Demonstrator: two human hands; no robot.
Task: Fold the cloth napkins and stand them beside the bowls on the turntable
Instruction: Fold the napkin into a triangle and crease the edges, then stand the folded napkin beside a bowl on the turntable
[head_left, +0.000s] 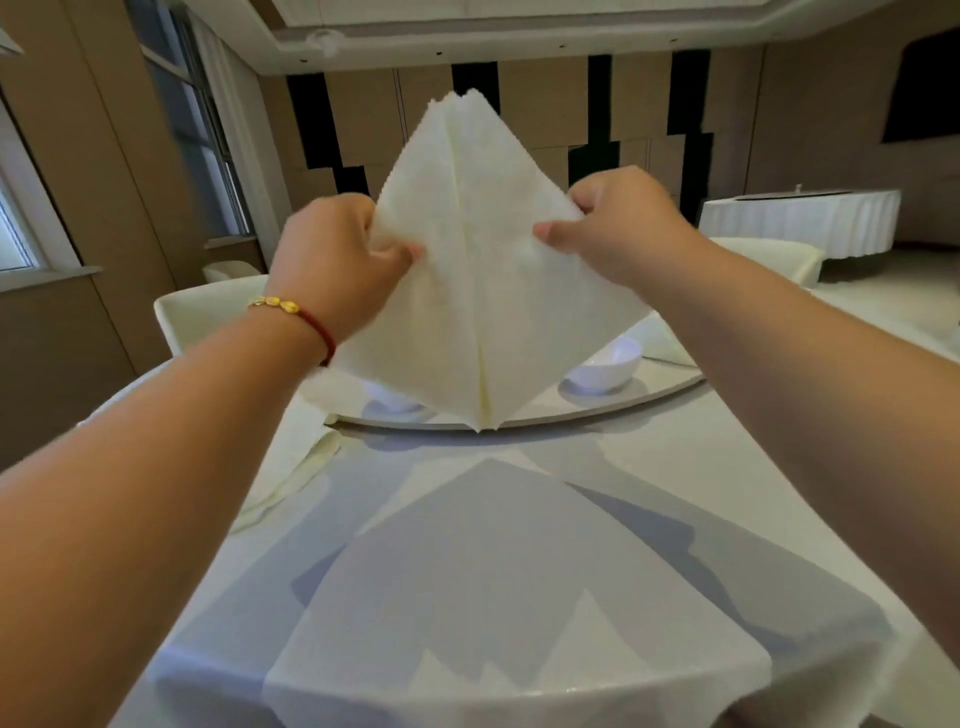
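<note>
A cream cloth napkin (478, 270), folded into a kite shape with a centre crease, hangs in the air above the table. My left hand (337, 260) pinches its left corner and my right hand (618, 223) pinches its right corner. Its lower tip points down at the rim of the glass turntable (613, 402). A white bowl (605, 366) stands on the turntable to the right of the napkin. A second bowl (392, 400) shows only partly under the napkin's left edge. A flat unfolded napkin (498, 597) lies on the tablecloth close to me.
More cream cloth (296, 467) lies bunched on the table at the left. White-covered chairs (208, 317) stand behind the table at left and a chair (779, 257) at right. Another clothed table (800, 218) stands at the far right. The table's near edge curves along the bottom.
</note>
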